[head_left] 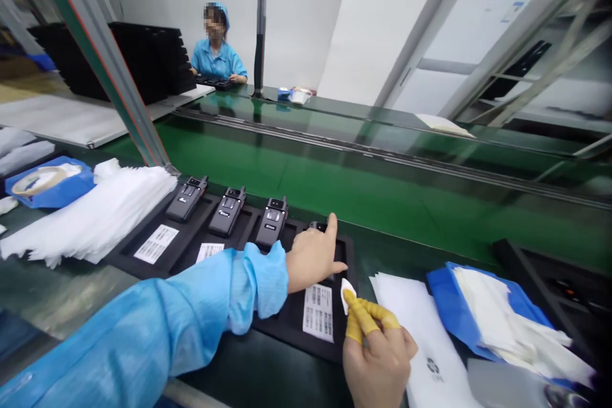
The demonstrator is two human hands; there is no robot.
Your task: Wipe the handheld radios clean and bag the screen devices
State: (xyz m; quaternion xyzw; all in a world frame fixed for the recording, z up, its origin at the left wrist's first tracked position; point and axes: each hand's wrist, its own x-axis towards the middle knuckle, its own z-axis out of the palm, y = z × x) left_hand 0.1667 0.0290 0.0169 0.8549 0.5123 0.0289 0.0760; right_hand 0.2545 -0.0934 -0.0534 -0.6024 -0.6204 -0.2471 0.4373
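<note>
My left hand (310,256), in a blue sleeve, lies over the fourth two-way radio (317,225) in the black foam tray (351,255). Its index finger and thumb stretch apart; its other fingers are hidden, and most of that radio is covered. My right hand (380,350) wears yellow finger cots and pinches a small white wipe (346,293) just right of the tray. Three more black radios, a left one (185,200), a middle one (227,211) and a right one (271,223), rest in the tray's slots. A white barcode label sheet (318,313) lies below my left hand.
White sleeves (95,213) are piled left, near a tape roll (38,180) in a blue holder. White bags (425,338) and a blue box of wipes (497,312) sit right. Behind runs a green conveyor (373,172); a co-worker (217,57) sits beyond, beside stacked black trays (143,64).
</note>
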